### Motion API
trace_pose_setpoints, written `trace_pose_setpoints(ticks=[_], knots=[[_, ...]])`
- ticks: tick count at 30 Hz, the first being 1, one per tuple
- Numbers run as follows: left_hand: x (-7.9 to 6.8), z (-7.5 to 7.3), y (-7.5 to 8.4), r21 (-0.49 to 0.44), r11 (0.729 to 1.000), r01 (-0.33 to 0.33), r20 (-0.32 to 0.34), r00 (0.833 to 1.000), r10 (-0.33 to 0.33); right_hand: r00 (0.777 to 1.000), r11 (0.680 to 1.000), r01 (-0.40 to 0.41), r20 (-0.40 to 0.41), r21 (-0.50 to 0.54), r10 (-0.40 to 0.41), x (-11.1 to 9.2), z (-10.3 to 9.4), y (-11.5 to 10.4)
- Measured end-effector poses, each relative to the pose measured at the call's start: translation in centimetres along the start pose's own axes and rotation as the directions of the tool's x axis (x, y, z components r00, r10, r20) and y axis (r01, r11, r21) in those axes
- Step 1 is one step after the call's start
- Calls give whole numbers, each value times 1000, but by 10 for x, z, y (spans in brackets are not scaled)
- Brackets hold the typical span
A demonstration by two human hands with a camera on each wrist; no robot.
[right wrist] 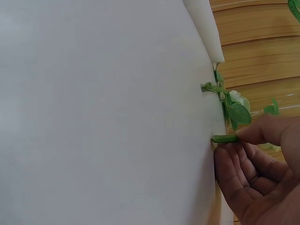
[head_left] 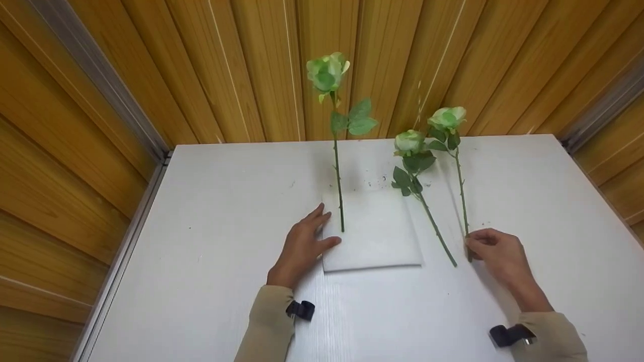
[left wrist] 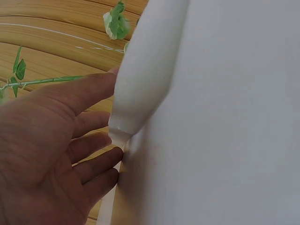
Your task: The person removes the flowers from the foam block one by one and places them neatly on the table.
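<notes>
A white foam block (head_left: 377, 246) lies on the table, and a green artificial rose (head_left: 327, 73) stands upright in it near its left side. Against the block's left edge rests my left hand (head_left: 302, 246), fingers spread and thumb over the top; the left wrist view shows this hand (left wrist: 47, 136) beside the foam. My right hand (head_left: 503, 256) pinches the lower stem of another rose (head_left: 447, 118) between thumb and fingers. That stem's cut end (right wrist: 225, 138) pokes out past the thumb in the right wrist view. A third rose (head_left: 410, 142) lies slantwise between block and right hand.
The white table (head_left: 216, 211) backs onto a wood-patterned wall (head_left: 261, 65), with more panels on both sides. Small dark specks (head_left: 380, 178) lie behind the block. Metal frame strips (head_left: 121, 261) run along the left side.
</notes>
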State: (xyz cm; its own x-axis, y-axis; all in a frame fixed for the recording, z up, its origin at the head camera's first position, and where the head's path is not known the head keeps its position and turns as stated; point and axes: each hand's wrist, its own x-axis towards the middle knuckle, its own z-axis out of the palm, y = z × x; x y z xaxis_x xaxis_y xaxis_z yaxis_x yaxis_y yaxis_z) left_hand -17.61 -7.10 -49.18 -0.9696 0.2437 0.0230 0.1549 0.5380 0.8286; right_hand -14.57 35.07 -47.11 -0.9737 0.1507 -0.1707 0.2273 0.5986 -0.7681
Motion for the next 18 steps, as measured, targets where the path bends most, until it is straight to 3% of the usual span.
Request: trace_pose_setpoints(ticks=[18], knots=[[0,0,-1,-7,1000,-11,1,1000,11,998,998,-49,48,-43,51,2,-6,-5]])
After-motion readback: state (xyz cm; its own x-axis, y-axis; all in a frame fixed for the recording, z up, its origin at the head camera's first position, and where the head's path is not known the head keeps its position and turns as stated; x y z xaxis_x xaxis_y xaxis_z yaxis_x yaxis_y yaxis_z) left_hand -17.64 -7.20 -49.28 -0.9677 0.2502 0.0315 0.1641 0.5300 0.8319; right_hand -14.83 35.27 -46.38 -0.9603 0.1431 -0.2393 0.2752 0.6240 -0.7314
